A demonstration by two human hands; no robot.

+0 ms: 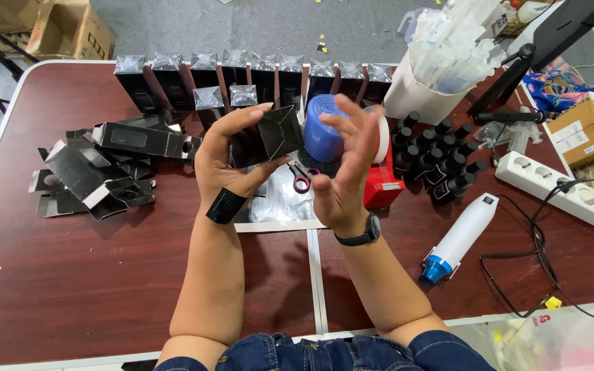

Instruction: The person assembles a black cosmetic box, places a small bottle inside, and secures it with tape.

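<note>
Folding looks like the step in hand: the left hand [225,161] has its fingers curled round a small black carton [269,134], held above the counter [104,275] in front of the blue roll [324,130]. The right hand [345,168] hangs just beside it, fingers spread wide and holding nothing. Flat carton blanks [97,172] lie heaped to the left, finished boxes [242,75] stand in a row behind, small dark bottles [441,154] to the right. Closing the flap, I judge, calls for the free hand to press while the other steadies
</note>
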